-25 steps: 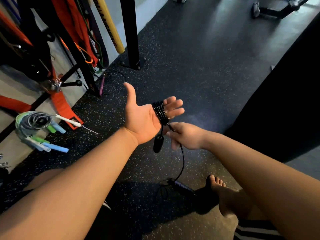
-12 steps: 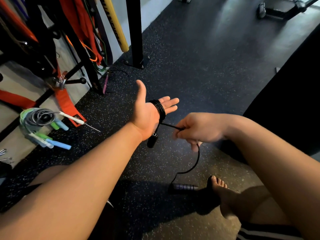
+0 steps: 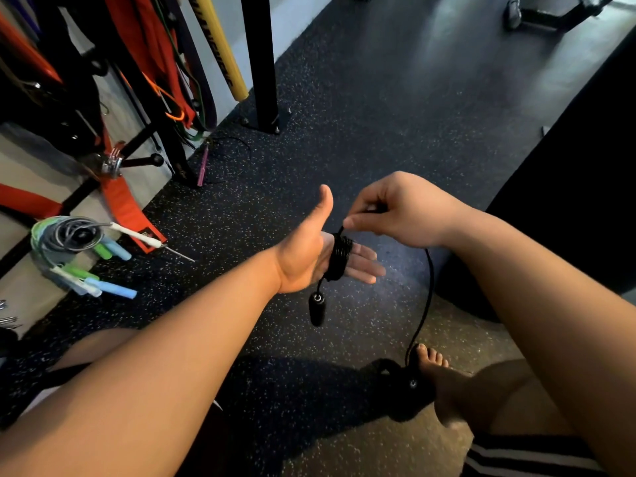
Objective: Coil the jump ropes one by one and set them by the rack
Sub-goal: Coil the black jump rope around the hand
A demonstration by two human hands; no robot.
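Note:
A black jump rope (image 3: pixel 339 258) is wound in several turns round the straight fingers of my left hand (image 3: pixel 309 256), palm up, thumb raised. One black handle (image 3: pixel 317 308) dangles below that hand. My right hand (image 3: pixel 399 210) is just above the coil and pinches the free cord, which loops down on the right to the second black handle (image 3: pixel 411 383) on the floor beside my foot. Several coiled ropes with blue, green and white handles (image 3: pixel 74 249) lie by the rack (image 3: pixel 144 132) at the left.
The rack's black upright (image 3: pixel 258 60) is bolted to the speckled rubber floor. Orange straps and a yellow tube (image 3: pixel 220 46) hang on the rack. A thin rope with a pink handle (image 3: pixel 203 165) lies at its base. A dark bulky object (image 3: pixel 568 208) stands at the right.
My right hand has risen from below my left hand to above its fingers, carrying the cord up and over for another turn. The floor handle has slid toward my foot.

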